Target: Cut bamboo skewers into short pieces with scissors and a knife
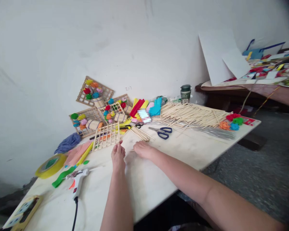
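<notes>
Currently apart | left hand [118,153] curled by pale square-gridded lattice [106,137] | right hand [142,149] beside slender sticks [139,132] | hands' grip: can't tell

The pale table [98,195] carries, from left to right, a power strip [26,212], a roll of yellow tape [41,172], a crumpled blue cloth [67,143], a corded glue gun [79,182], a stick lattice [107,138], a small bunch of sticks [141,132], blue-handled scissors [158,130] and a broad pile of loose sticks [191,114].
</notes>
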The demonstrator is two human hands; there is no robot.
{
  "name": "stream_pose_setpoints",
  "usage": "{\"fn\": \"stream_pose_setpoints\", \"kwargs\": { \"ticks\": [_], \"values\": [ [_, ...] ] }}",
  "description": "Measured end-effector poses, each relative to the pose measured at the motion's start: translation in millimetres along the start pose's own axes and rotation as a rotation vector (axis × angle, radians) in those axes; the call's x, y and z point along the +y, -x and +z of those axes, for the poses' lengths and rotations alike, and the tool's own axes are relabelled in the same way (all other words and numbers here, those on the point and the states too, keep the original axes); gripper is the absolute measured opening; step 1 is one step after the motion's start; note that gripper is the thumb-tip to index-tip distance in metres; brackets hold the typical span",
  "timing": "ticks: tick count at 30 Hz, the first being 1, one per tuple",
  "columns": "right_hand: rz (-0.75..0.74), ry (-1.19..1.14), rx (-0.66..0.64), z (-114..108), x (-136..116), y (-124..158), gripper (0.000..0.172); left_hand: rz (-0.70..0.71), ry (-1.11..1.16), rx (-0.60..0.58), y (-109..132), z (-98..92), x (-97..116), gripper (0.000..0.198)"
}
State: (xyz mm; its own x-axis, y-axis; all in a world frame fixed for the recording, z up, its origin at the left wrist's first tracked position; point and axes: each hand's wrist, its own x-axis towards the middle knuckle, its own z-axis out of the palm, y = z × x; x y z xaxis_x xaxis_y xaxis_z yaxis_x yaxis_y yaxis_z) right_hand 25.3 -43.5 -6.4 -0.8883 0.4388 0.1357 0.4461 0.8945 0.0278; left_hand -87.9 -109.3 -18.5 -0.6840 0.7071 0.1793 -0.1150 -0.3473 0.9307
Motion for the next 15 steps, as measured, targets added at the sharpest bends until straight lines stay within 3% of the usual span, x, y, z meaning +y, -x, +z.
{"fn": "stream_pose_setpoints", "kwargs": {
  "ticks": [5,8,11,13,15],
  "values": [
    [0.167,-0.095,-0.075,-6.9,11.9,-2.6,0.026,-0.011,-0.009,-0.033,0.9,3.3,-2.8,0.035],
    [0.338,-0.285,-0.025,-7.6,30.6,-2.7,0.024,-0.011,-0.032,-0.03,1.8,3.6,-4.3,0.037],
    [0.293,-0.816,0.247,-16.1,60.8,8.2,0.017,-0.024,-0.054,-0.029,2.4,3.5,-5.8,0.039],
    [0.169,-1.295,0.511,-24.3,84.5,19.9,0.031,-0.032,-0.065,-0.041,2.5,4.2,-6.7,0.04],
    [0.153,-1.627,0.797,-29.7,104.9,29.3,0.039,-0.047,-0.075,-0.054,2.3,5.7,-7.6,0.041]
  ]
}}
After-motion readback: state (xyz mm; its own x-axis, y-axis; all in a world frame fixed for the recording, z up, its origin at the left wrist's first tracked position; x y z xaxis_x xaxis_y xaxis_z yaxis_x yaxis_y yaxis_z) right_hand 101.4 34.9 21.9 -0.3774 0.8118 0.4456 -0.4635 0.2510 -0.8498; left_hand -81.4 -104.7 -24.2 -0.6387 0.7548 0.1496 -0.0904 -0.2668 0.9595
